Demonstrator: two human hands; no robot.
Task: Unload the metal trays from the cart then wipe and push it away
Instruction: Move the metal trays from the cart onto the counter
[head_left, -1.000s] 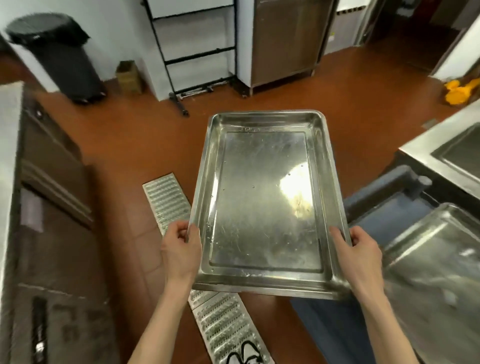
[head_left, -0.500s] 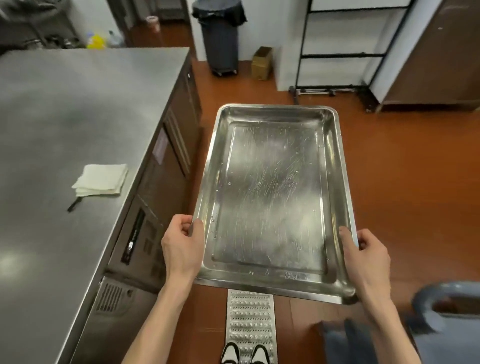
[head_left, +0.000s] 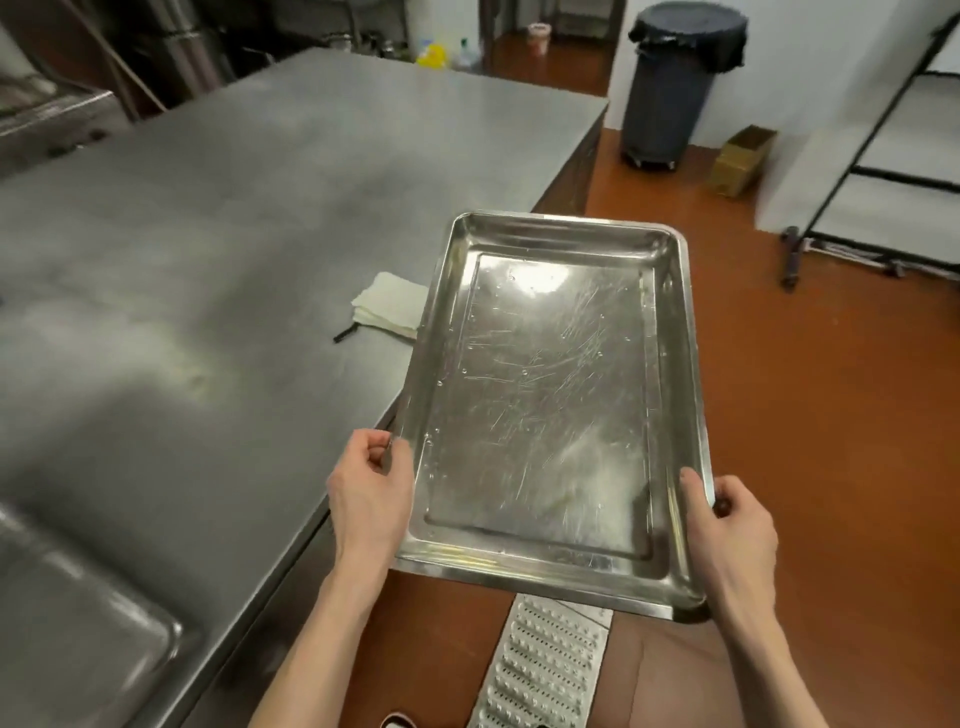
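Now the left hand (head_left: 370, 499) and the right hand (head_left: 732, 530) each grasp a long rim of the scratched, empty rectangular steel tray (head_left: 550, 410), held above the orange floor (head_left: 831, 415) with its left edge over the grey steel counter (head_left: 208, 260), near a folded white cloth (head_left: 387, 306).

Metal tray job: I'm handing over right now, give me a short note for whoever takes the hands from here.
Left hand: grips the near left rim of the metal tray.
Right hand: grips the near right rim, thumb over the edge.
Tray: empty, a few water drops, held in the air, its left side over the corner of the steel counter, the rest over the floor, not set down.
On the counter: a folded white cloth, beside the tray's left edge.
Cart: out of view.
Done: this tray is lifted and carried to the counter.
Left: set it down, likely clear of the cloth; unload any remaining trays, wipe the cart, push it away.
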